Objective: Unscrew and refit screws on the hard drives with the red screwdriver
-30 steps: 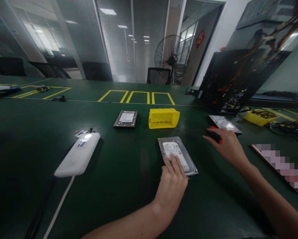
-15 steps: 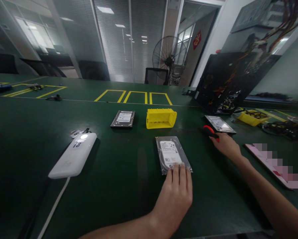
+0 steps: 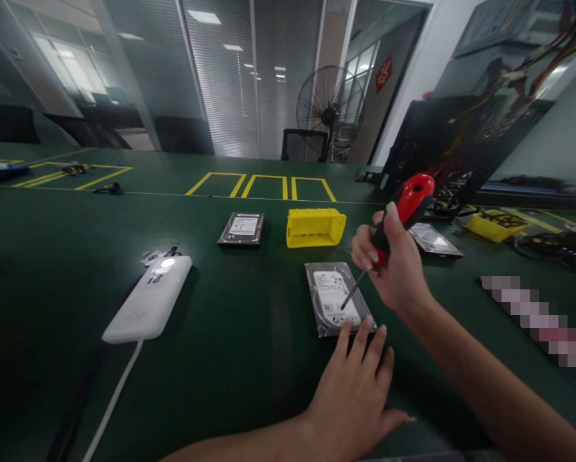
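A silver hard drive (image 3: 334,289) with a white label lies flat on the green table before me. My left hand (image 3: 352,391) is palm down with fingers spread, its fingertips at the drive's near edge and the thumb stretched out to the right. Above the drive's right side, my right hand (image 3: 396,263) grips a red and black screwdriver (image 3: 415,196) by its handle. The shaft slants down to the left, and its tip is over the drive's label; whether it touches I cannot tell.
Another hard drive (image 3: 242,229) lies farther back, beside a yellow bin (image 3: 315,229). A third drive (image 3: 435,240) is partly behind my right hand. A white power bank (image 3: 150,298) with a cable sits at left. A black computer case (image 3: 471,141) stands back right, near cables (image 3: 550,247).
My right hand has lifted the screwdriver off the table at right and brought it left over the drive. The left hand's fingers have spread at the drive's near edge.
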A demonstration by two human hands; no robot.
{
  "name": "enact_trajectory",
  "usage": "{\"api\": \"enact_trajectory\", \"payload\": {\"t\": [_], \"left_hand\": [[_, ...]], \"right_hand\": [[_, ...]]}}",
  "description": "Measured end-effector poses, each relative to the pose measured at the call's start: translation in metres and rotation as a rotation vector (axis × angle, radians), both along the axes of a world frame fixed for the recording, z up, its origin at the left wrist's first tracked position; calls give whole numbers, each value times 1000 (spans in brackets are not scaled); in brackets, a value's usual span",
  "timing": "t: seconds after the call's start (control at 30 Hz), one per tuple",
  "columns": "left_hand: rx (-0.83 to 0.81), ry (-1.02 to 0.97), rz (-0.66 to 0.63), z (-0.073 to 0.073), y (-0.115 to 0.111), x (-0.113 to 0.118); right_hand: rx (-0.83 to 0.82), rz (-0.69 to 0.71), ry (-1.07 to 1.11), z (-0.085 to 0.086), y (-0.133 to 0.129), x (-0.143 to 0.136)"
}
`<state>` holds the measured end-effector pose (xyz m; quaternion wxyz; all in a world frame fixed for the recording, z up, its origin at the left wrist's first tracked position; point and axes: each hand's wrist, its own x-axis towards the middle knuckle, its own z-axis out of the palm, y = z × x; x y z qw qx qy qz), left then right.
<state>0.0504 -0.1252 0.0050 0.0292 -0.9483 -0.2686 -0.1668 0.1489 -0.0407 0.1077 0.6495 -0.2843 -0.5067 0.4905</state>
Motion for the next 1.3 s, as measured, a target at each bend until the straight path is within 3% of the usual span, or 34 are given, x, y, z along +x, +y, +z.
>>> {"api": "enact_trajectory", "payload": {"t": [0.23,0.5,1.07,1.3], "left_hand": [[-48,-14,14,-3,-1,3],[-61,8,6,-1,0,3],[-60,20,0,-2,0,4],[-48,5,11,-4,1,4]], "right_hand": [[162,91,31,-21,-20,-19],[161,141,3,-31,-17,-26],[180,192,57,-38,-17,-24],[137,194,-15,-41,-17,-22]]}}
